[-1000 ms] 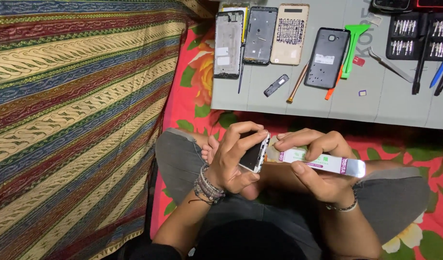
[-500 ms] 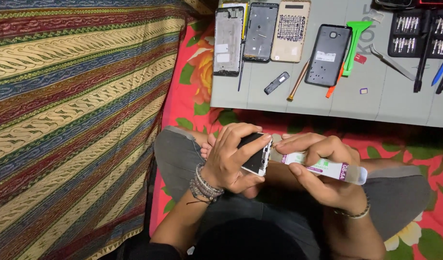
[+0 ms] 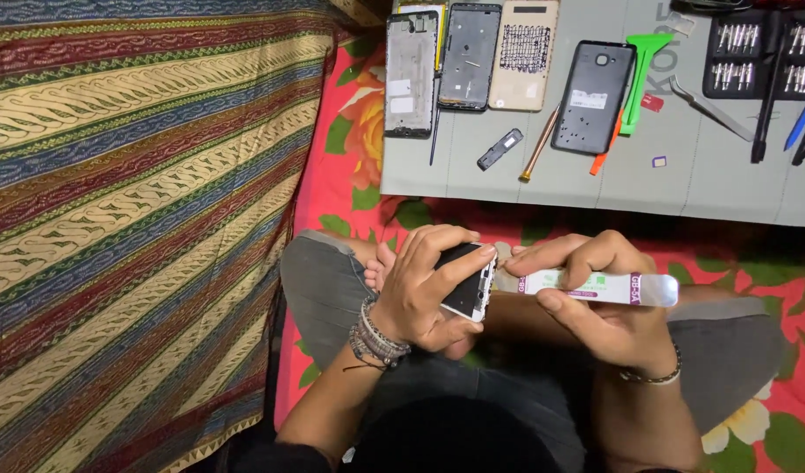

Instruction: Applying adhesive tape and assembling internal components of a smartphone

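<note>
Prying at the edge of a phone body [image 3: 466, 282] over the lap, left hand [image 3: 424, 289] wrapping it tight. Right hand [image 3: 595, 298] pinching a flat metal pry blade [image 3: 586, 286], tip touching the seam. Likely needing a gentle slide along the frame next. Grey work mat [image 3: 682, 188] lying beyond, carrying a spare phone frame [image 3: 410, 74].

The phone [image 3: 466, 280] in the left hand [image 3: 424, 285] has a glossy black glass face and a pale plastic edge. The tool [image 3: 595, 286] held by the right hand [image 3: 595, 298] is thin, smooth metal with a dull sheen, wrapped in a paper label. At twelve o'clock lies a matt grey mat [image 3: 700, 175], seemingly rubbery. At nine o'clock hangs striped woven cloth [image 3: 131, 219], matt and finely patterned. The left wrist wears beaded bracelets [image 3: 376, 337].
</note>
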